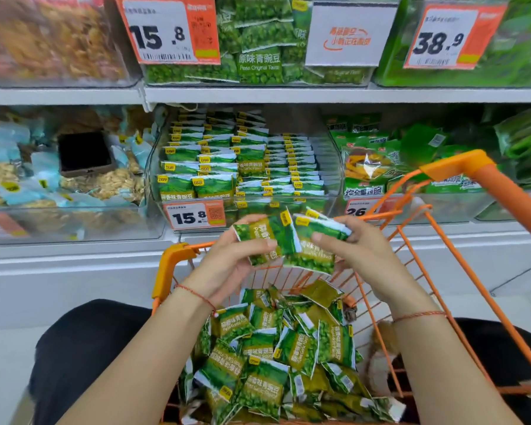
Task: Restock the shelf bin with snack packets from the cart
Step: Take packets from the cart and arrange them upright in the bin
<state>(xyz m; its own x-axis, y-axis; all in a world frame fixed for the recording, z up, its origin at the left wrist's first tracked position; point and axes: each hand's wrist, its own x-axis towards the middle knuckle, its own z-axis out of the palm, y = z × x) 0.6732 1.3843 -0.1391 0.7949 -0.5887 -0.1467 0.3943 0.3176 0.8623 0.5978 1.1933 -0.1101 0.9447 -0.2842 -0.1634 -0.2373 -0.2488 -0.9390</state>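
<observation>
Both hands hold a small bunch of green pea snack packets [292, 240] above the orange cart [460, 167]. My left hand [233, 262] grips the left packets from below, thumb on top. My right hand [356, 250] pinches the right packets, thumb across their front. Below the hands, a loose heap of the same green packets [276, 354] fills the cart basket. Straight ahead, the clear shelf bin [331, 167] on the lower shelf holds several neat rows of matching packets, with a 15.8 price tag [193, 216] on its front.
To the left, a clear bin [74, 222] holds pale blue snack bags and a dark scoop box. The bin on the right [380, 167] holds green and yellow bags behind the cart handle. The upper shelf [258, 95] carries more green packet bins. My dark-clothed knees flank the cart.
</observation>
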